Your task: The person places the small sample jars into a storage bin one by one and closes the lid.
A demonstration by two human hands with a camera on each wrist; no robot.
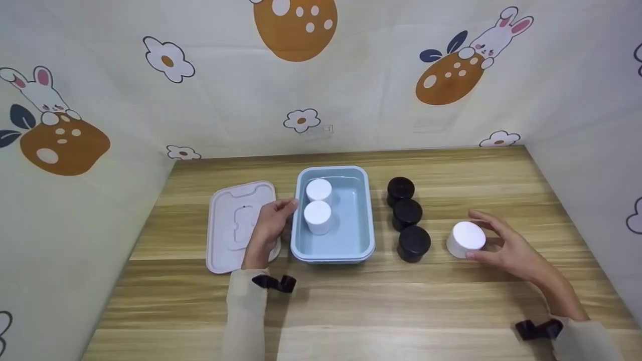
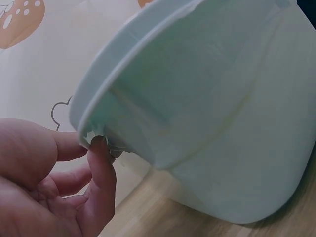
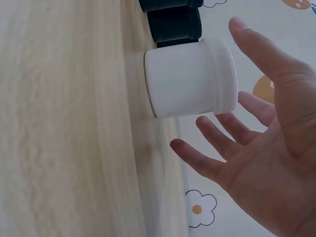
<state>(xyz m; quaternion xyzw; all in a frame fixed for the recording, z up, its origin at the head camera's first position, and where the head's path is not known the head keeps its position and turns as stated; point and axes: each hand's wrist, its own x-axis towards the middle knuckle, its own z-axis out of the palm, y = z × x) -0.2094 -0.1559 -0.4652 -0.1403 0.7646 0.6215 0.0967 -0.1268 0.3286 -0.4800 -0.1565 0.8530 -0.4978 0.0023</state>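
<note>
Overhead, we see the left hand (image 1: 268, 225) resting at the left rim of the light blue container (image 1: 363, 220), fingers loosely extended against its edge, lying over the right part of the pale lid (image 1: 228, 225) that sits flat just beside the container. Two white jars (image 1: 318, 203) stand against the container's left wall, leaving the right half of its floor open. Three black jars (image 1: 407, 215) line up just right of the container, with a narrow strip of wooden table (image 1: 351, 301) between. The right hand (image 1: 506, 245) cups a lone white jar (image 1: 466, 239) standing on the table near the nearest black jar, fingers spread wide around it; we cannot tell whether they touch it. Bare table stretches along the whole near edge.

From the left wrist, the container (image 2: 207, 113) fills the view; our fingertips (image 2: 98, 148) touch under its rim lip, fingers relaxed, not curled round it.

From the right wrist, the white jar (image 3: 190, 79) stands on the table with two black jars (image 3: 173, 22) close behind it. The right hand (image 3: 256, 138) is splayed, a visible gap between fingers and jar.
</note>
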